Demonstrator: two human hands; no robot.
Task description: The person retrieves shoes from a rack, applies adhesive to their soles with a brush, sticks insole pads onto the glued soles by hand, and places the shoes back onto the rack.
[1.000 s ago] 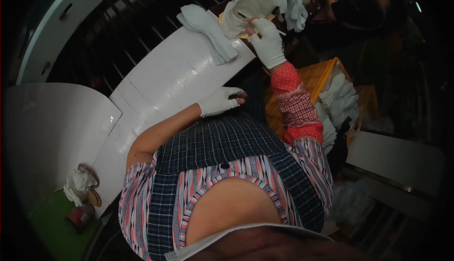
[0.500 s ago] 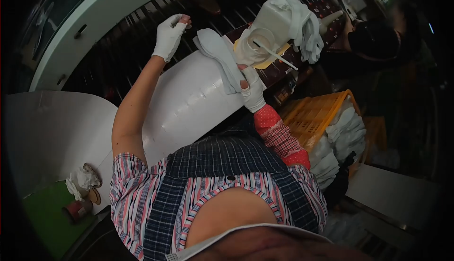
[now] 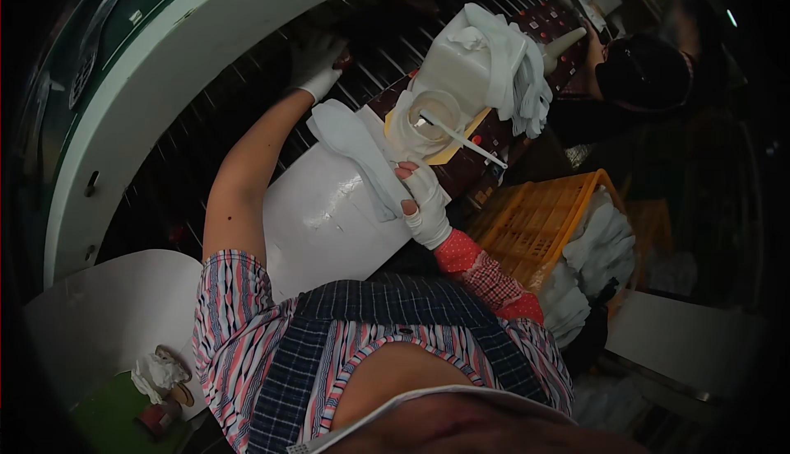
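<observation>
My left hand (image 3: 319, 65), in a white glove with bare fingertips, reaches over the dark slatted rack (image 3: 247, 83). Its fingers lie in shadow, and what they touch is unclear. Lower and to the right, my right hand (image 3: 426, 211), gloved the same way, has its bare fingertips closed on the edge of a long, folded pale cloth (image 3: 358, 153). That cloth lies across the end of a white sheet (image 3: 317, 215). Just above my right hand stands a round translucent cup (image 3: 432, 116) with a white stick (image 3: 469, 141) leaning out of it.
A whitish container (image 3: 453, 67) draped with white cloths (image 3: 522, 83) stands behind the cup. An orange crate (image 3: 535, 223) of white cloths is at right. Another person (image 3: 646, 71) is at upper right. A curved pale frame (image 3: 103, 133) borders the rack; crumpled white material (image 3: 156, 374) lies lower left.
My left hand has moved from above the rack down into its shadow, with the arm reaching further. My right hand stays at the folded cloth. The whole view has shifted slightly.
</observation>
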